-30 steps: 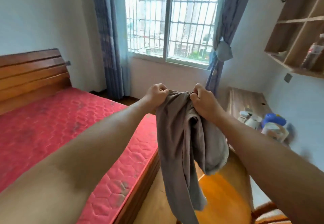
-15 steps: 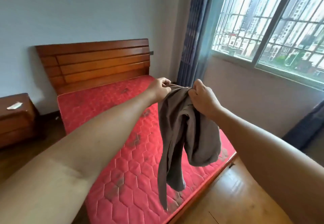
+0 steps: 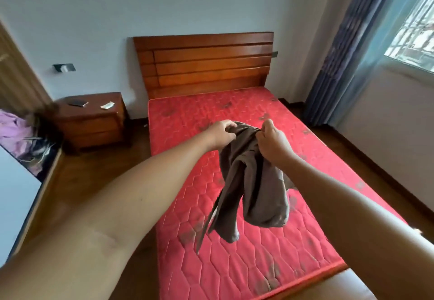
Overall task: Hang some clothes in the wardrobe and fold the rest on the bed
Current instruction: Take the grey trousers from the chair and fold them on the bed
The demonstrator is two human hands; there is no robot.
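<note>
A brown-grey garment [image 3: 253, 182] hangs bunched in the air above the bed. My left hand [image 3: 222, 133] pinches its top edge on the left and my right hand [image 3: 273, 141] grips the same edge on the right, close together. The cloth droops down with a narrow strip trailing at its lower left. Below it lies the red quilted mattress [image 3: 234, 264] of the bed, bare, with a wooden headboard [image 3: 204, 61] at the far end. A pile of purple and dark clothes [image 3: 21, 137] lies at the left edge.
A wooden nightstand [image 3: 94, 121] with small items on top stands left of the bed. Blue curtains [image 3: 338, 53] and a window [image 3: 413, 39] are on the right. Dark wooden floor runs along both sides of the bed. A wooden panel rises at the far left.
My view has swung left from the window to face the bed head-on. Both hands kept hold of the garment, which now hangs over the mattress instead of over the floor.
</note>
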